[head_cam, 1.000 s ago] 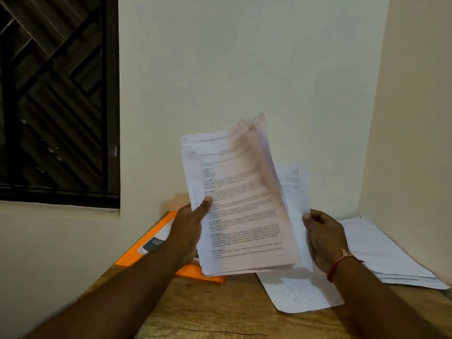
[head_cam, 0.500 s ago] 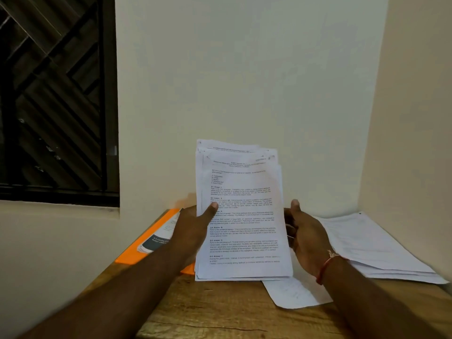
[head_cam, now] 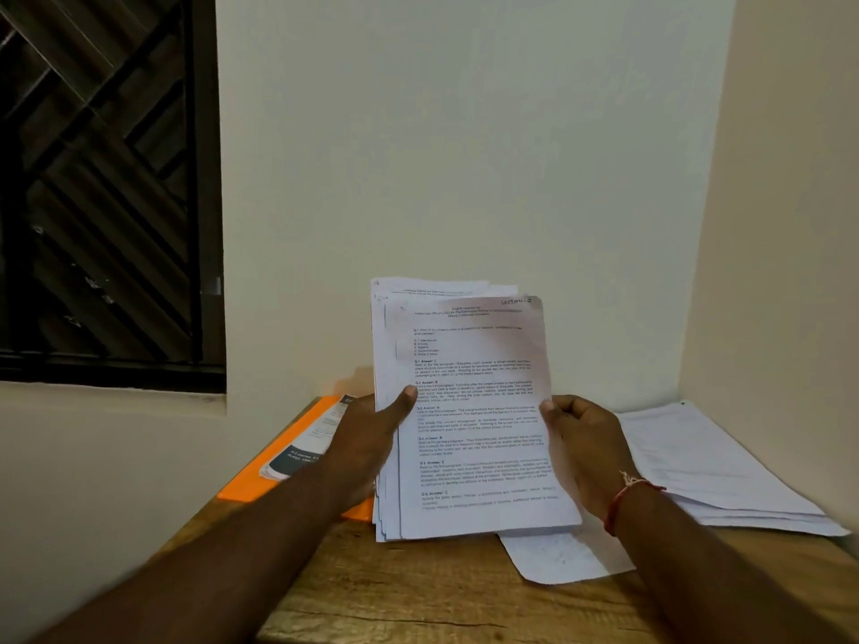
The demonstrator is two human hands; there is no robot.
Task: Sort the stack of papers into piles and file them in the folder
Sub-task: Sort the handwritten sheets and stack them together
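**Both hands hold the paper stack upright over the desk**

At 9 o'clock from the stack, a dark window grille (head_cam: 102, 178) fills the left wall. Lower, at about 8 o'clock, the orange folder (head_cam: 253, 481) lies flat along the left edge of the desk (head_cam: 418, 592). A printed leaflet (head_cam: 307, 450) lies on top of it; its white lettering is too small to read. The left hand (head_cam: 367, 439) covers part of the folder and grips the left edge of the stack of papers (head_cam: 474, 425), with the thumb on the front sheet. The stack stands almost upright in the middle and hides the back of the desk. Its top sheet has handwritten "SECTION" at 1 o'clock and printed headings like "Q.1 Answer"; the fine print I cannot read. The right hand (head_cam: 585, 439), with a red thread (head_cam: 625, 499) at the wrist, pinches the right edge. At 5 o'clock a loose sheet (head_cam: 558, 560) lies flat, partly hidden by the stack. At 3 o'clock a pile of papers (head_cam: 711, 471) lies close to the right wall. Bare wood is free at 6 o'clock.
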